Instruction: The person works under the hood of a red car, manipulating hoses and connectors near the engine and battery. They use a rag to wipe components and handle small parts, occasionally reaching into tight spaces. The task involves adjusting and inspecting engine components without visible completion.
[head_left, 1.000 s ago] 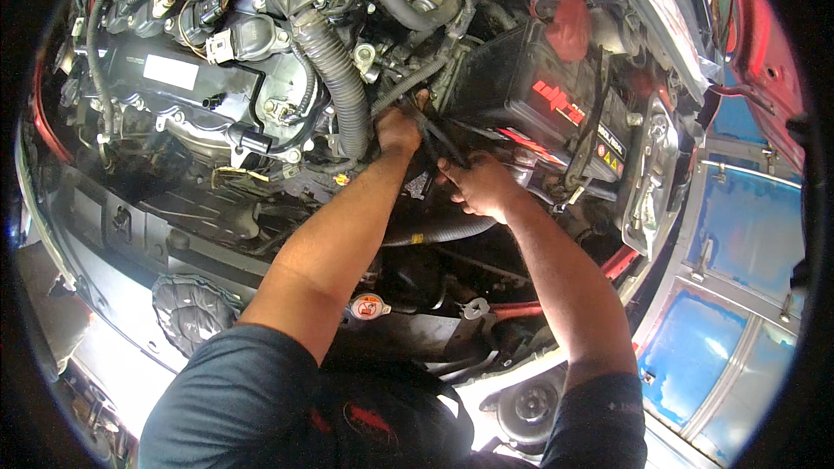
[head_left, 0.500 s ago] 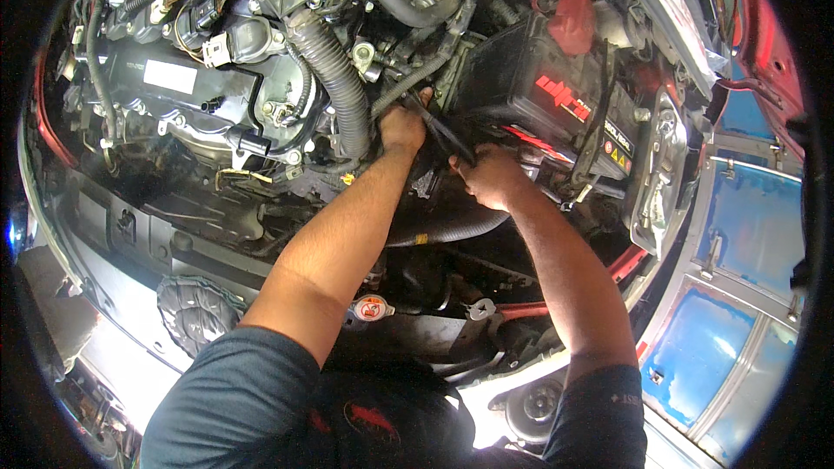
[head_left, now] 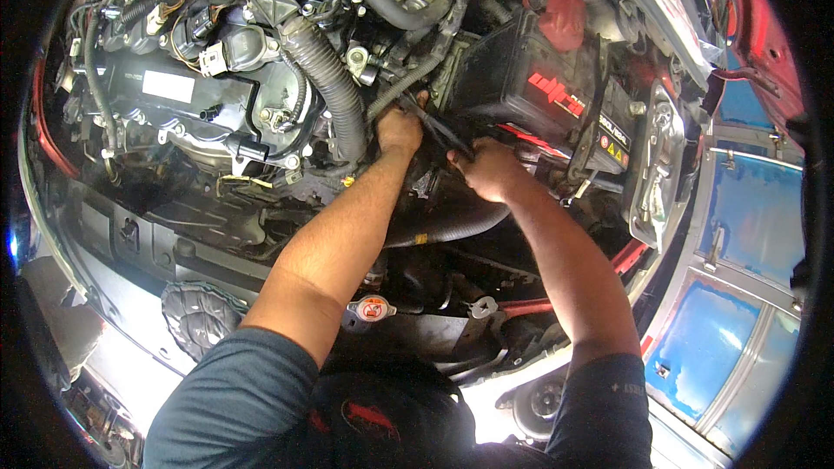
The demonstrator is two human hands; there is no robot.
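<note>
My right hand (head_left: 491, 170) is closed round the near end of a long dark tool (head_left: 447, 132), perhaps pliers; its exact kind is hard to tell. The tool slants away to the left, its far end beside my left hand (head_left: 400, 128). My left hand is closed deep in the gap between the engine and the battery, next to a ribbed black hose (head_left: 328, 78). What its fingers hold is hidden. A thinner corrugated cable sleeve (head_left: 408, 85) passes just beyond them.
Right of my hands stands the black battery (head_left: 521, 78), with a red terminal cover (head_left: 563, 17). The engine cover (head_left: 130, 87) fills the left. Nearer me are a grey corrugated hose (head_left: 460, 227) and the radiator cap (head_left: 373, 308). Blue-panelled metal doors (head_left: 751, 204) stand far right.
The whole view has shifted slightly. Both hands keep nearly the same place and grip, with the dark tool still between them.
</note>
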